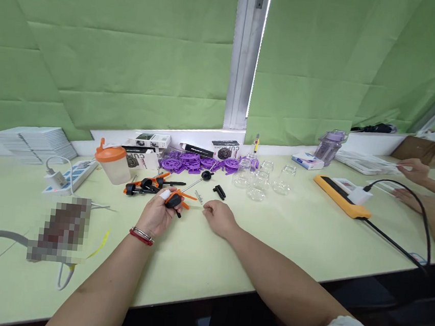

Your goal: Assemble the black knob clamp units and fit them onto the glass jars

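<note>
My left hand [155,214] is closed around an orange-and-black plastic part [175,200], with orange prongs pointing right and a thin black piece below. My right hand [220,217] rests low over the table, its fingers pinched together; whatever they hold, if anything, is too small to make out. Just beyond those fingertips lies a little group of small screws [199,197]. A screwdriver with a round black handle [206,175] lies behind the held part, its metal shaft pointing towards my left hand. Black plastic pieces [220,192] lie beyond my right hand. More orange-and-black parts [144,186] are heaped left of my left hand.
Purple wheel-shaped parts [190,163] are piled at the back before cup holder boxes [224,150]. Clear glasses [260,185] stand right of them. An orange-lidded cup [112,163] is at left. A yellow power strip [341,198] and another person's hands [412,170] are at right.
</note>
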Demonstrator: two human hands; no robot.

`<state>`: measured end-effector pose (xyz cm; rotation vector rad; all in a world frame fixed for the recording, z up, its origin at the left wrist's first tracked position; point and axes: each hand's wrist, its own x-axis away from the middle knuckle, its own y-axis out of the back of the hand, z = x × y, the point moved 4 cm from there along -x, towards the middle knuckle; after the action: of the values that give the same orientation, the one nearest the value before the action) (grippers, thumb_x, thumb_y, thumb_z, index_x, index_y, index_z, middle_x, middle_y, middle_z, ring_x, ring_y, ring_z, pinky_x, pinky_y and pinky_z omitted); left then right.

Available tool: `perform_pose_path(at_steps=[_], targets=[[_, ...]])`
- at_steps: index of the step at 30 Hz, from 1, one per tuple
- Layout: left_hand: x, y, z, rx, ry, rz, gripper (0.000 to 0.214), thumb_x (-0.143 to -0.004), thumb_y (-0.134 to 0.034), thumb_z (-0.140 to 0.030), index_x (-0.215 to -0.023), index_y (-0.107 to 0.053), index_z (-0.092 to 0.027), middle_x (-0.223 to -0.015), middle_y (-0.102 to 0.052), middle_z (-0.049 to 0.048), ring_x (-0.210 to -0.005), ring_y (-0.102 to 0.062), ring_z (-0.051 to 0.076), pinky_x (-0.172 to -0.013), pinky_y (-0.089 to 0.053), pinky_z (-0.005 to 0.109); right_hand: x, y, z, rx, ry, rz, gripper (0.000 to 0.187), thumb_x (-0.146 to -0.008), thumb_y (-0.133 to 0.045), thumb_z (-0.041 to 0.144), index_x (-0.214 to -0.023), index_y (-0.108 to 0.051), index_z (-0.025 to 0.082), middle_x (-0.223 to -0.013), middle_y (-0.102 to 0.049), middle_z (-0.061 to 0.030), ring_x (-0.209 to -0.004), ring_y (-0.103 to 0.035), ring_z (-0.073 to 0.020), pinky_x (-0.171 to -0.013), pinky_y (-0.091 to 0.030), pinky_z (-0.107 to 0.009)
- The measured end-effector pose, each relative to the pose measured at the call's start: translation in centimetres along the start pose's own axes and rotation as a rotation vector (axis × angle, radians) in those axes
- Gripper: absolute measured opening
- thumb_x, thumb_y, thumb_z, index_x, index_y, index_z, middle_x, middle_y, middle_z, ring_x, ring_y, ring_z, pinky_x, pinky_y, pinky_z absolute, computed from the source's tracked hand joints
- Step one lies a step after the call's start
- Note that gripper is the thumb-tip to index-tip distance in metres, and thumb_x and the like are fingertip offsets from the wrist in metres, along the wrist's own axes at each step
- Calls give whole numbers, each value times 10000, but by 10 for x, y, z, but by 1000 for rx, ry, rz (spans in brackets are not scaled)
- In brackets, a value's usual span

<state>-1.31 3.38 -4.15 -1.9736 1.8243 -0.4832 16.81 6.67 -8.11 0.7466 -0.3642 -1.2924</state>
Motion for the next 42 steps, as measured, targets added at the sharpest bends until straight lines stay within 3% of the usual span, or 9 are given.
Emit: perform_pose_path(at_steps=[3,9,29,33,42], targets=[[-1,1,0,18,-13,-38,159,-787,-543,-237,-920,-548,-150,-729,-614,57,-528,-516,117,-537,-435,285,-8,-6,6,163,-6,-27,221,-835,-557,288,-1018,-643,198,-1003,-648,-59,-839,-587,-161,-702,-394,-261],[-2,0,-2,17,-22,-42,139,-812,-521,-239,-922,-540,-157,-721,-625,65,-548,-531,131,-541,-430,285,-22,-11,13,270,-133,-69,253,-823,-562,413,-959,-633,212,-951,-667,-58,-848,-605,-192,-661,-381,-280],[-4,4,6,-19,39,-21,175,-789,-563,-248,-933,-553,-150,-694,-598,38,-553,-537,126,-534,-439,270,-27,-15,17,371,-159,-56,167,-832,-522,281,-862,-659,190,-871,-687,-94,-786,-624,-205,-611,-369,-284],[-4,5,4,-13,41,-32,160,-791,-562,-235,-927,-551,-153,-700,-603,45,-556,-540,131,-535,-442,274,-25,-12,14,277,-130,-59,150,-819,-543,276,-847,-664,192,-839,-687,-74,-741,-608,-181,-585,-355,-266],[-4,7,4,-23,45,-53,148,-817,-520,-212,-943,-545,-140,-707,-613,64,-527,-518,127,-524,-447,286,-27,-5,-1,-250,-99,-42,28,-705,-596,190,-700,-605,164,-576,-592,4,-499,-530,-105,-484,-373,-208]])
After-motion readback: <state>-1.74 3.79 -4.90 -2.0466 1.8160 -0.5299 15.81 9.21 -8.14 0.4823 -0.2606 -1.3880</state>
